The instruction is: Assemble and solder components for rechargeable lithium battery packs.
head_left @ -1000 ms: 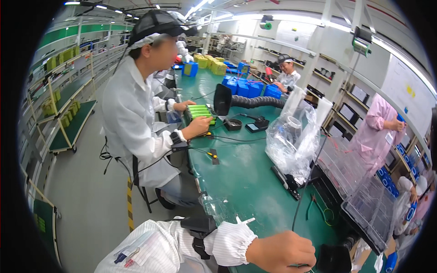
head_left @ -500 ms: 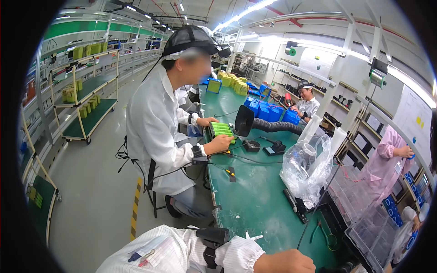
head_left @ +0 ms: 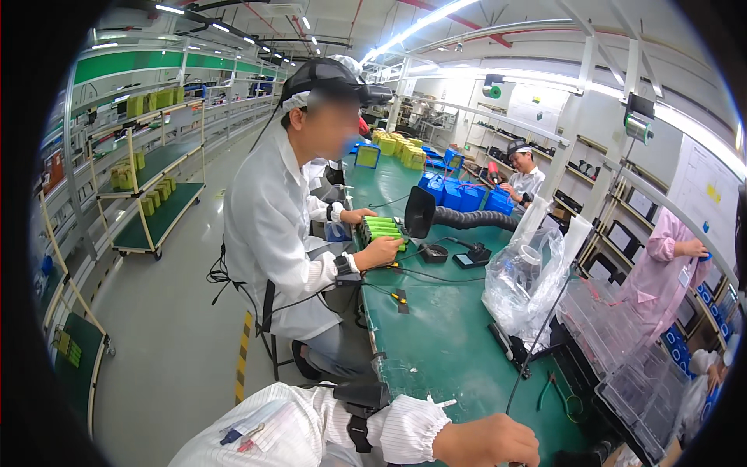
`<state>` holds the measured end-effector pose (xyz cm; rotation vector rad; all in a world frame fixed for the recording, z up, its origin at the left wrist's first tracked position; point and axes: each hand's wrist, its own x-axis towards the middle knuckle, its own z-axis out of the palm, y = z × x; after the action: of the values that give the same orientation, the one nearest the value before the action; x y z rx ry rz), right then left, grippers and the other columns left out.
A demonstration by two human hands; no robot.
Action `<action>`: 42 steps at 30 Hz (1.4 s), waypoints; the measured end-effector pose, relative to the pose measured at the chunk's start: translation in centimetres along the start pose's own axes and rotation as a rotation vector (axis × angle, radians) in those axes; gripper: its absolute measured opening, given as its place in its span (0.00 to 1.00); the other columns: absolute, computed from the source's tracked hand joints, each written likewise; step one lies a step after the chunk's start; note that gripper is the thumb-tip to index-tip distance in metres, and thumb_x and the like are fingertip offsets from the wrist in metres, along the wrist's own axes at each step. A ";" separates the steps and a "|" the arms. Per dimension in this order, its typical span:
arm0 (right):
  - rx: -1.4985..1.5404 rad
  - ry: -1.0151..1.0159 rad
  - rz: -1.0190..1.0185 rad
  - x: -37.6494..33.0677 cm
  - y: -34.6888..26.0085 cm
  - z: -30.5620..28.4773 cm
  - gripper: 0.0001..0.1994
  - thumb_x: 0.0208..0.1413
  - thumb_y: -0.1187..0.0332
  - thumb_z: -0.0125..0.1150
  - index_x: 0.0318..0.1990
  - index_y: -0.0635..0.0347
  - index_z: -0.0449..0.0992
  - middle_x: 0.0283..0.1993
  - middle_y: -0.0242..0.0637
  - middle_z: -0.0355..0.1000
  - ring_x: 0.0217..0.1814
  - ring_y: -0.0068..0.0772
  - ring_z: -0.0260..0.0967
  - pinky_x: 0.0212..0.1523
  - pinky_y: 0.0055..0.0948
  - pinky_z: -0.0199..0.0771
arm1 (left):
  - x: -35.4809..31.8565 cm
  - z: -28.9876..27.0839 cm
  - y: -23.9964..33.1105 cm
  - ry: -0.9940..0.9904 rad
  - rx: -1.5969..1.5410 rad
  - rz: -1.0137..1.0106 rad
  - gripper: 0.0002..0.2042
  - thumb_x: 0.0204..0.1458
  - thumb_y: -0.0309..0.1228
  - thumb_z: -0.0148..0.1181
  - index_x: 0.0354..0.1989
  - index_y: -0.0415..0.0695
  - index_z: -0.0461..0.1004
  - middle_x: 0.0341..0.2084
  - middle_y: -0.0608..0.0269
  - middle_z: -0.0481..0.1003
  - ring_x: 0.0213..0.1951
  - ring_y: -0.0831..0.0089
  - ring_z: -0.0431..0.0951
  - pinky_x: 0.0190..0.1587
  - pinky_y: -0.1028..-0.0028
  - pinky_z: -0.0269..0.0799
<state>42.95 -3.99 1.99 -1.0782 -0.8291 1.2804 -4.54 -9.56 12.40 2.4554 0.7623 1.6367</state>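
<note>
My left hand [head_left: 489, 440] is at the lower edge of the head view, over the near part of the green worktable [head_left: 436, 342]. Its fingers are curled closed, and what they hold is hidden. A thin dark line [head_left: 537, 347] rises from just behind this hand toward a wire spool [head_left: 640, 128]; I cannot tell if the hand grips it. My left sleeve is white and striped, with a black device [head_left: 362, 395] strapped on the forearm. Green-handled pliers [head_left: 549, 389] lie to the right of the hand. My right hand is out of view.
Ahead on the left, a seated co-worker holds a green battery pack [head_left: 383, 227] beside a black fume hose [head_left: 475, 219]. A clear plastic bag [head_left: 523, 284] stands on the table by clear trays [head_left: 646, 397]. Blue packs [head_left: 451, 191] sit further back. Shelved carts [head_left: 148, 226] line the left.
The whole view has shifted slightly. My left hand stays closed near the lower edge. The co-worker still holds the green battery pack.
</note>
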 end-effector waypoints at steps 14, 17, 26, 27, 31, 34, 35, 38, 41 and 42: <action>-0.511 0.396 -0.351 -1.6 -2.0 4.1 0.14 0.64 0.65 0.55 0.55 0.59 0.70 0.37 0.31 0.71 0.26 0.14 0.61 0.24 0.16 0.61 | 0.3 -1.7 -0.4 -0.124 0.174 -0.003 0.07 0.40 0.24 0.69 0.28 0.46 0.77 0.20 0.69 0.71 0.24 0.69 0.70 0.26 0.70 0.64; -0.700 0.527 -0.679 -5.2 -2.9 6.9 0.13 0.65 0.66 0.55 0.51 0.64 0.69 0.31 0.30 0.67 0.27 0.16 0.61 0.27 0.18 0.61 | 0.4 -0.8 -0.9 -0.168 0.171 0.011 0.08 0.39 0.24 0.69 0.29 0.47 0.78 0.20 0.71 0.71 0.24 0.71 0.69 0.29 0.70 0.61; -0.740 0.164 -1.076 -16.8 -4.3 12.3 0.16 0.61 0.60 0.58 0.43 0.68 0.74 0.31 0.41 0.71 0.28 0.31 0.66 0.30 0.28 0.66 | 2.2 4.0 -0.3 -0.205 0.173 0.017 0.09 0.36 0.26 0.71 0.28 0.51 0.79 0.21 0.75 0.70 0.28 0.72 0.68 0.37 0.70 0.58; -0.770 0.004 -1.029 -17.0 -4.6 13.0 0.17 0.61 0.60 0.61 0.43 0.70 0.76 0.35 0.47 0.77 0.33 0.38 0.72 0.36 0.34 0.72 | 2.3 4.6 -0.4 -0.185 0.160 0.036 0.09 0.35 0.26 0.71 0.26 0.52 0.79 0.21 0.76 0.70 0.28 0.72 0.67 0.38 0.70 0.57; -0.786 -0.107 -0.973 -16.4 -4.0 15.6 0.13 0.56 0.65 0.64 0.35 0.71 0.77 0.23 0.46 0.71 0.21 0.39 0.67 0.25 0.33 0.68 | 2.5 6.0 -0.9 -0.191 0.167 0.043 0.08 0.36 0.27 0.71 0.25 0.52 0.78 0.21 0.76 0.69 0.29 0.72 0.67 0.40 0.69 0.57; -0.772 -0.101 -0.931 -16.3 -3.9 16.0 0.11 0.55 0.67 0.64 0.34 0.70 0.77 0.23 0.46 0.71 0.22 0.39 0.68 0.26 0.32 0.68 | 2.9 5.9 -0.8 -0.187 0.178 0.028 0.07 0.40 0.26 0.68 0.26 0.50 0.76 0.21 0.73 0.68 0.31 0.71 0.69 0.42 0.68 0.60; -0.770 -0.104 -0.930 -16.2 -3.9 16.1 0.11 0.55 0.67 0.64 0.34 0.70 0.77 0.23 0.46 0.71 0.22 0.39 0.68 0.26 0.32 0.68 | 2.7 6.0 -0.9 -0.194 0.165 0.013 0.07 0.40 0.26 0.68 0.26 0.51 0.76 0.21 0.74 0.67 0.31 0.71 0.69 0.42 0.68 0.60; -0.760 -0.131 -0.891 -15.8 -3.6 15.7 0.10 0.55 0.68 0.64 0.34 0.70 0.77 0.24 0.46 0.71 0.22 0.39 0.69 0.26 0.32 0.69 | 2.5 6.1 -1.0 -0.197 0.147 -0.006 0.07 0.40 0.26 0.68 0.26 0.51 0.76 0.21 0.74 0.67 0.32 0.71 0.69 0.43 0.68 0.60; -0.862 -0.203 -0.929 -15.1 -3.1 14.5 0.10 0.50 0.70 0.66 0.35 0.69 0.77 0.23 0.41 0.73 0.20 0.30 0.71 0.22 0.26 0.70 | 2.7 6.2 -1.0 -0.197 0.132 -0.005 0.07 0.40 0.26 0.68 0.26 0.51 0.76 0.21 0.74 0.67 0.32 0.71 0.69 0.43 0.68 0.60; -0.856 -0.179 -0.921 -15.1 -3.0 14.5 0.09 0.48 0.70 0.67 0.32 0.69 0.77 0.21 0.42 0.73 0.20 0.33 0.72 0.23 0.27 0.71 | 2.7 6.2 -1.0 -0.202 0.127 0.000 0.07 0.40 0.26 0.68 0.26 0.52 0.76 0.21 0.74 0.67 0.32 0.71 0.69 0.44 0.68 0.60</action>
<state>28.30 -16.51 10.71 -0.9950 -1.8304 0.2032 1.39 -6.27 11.78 2.6547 0.8593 1.3505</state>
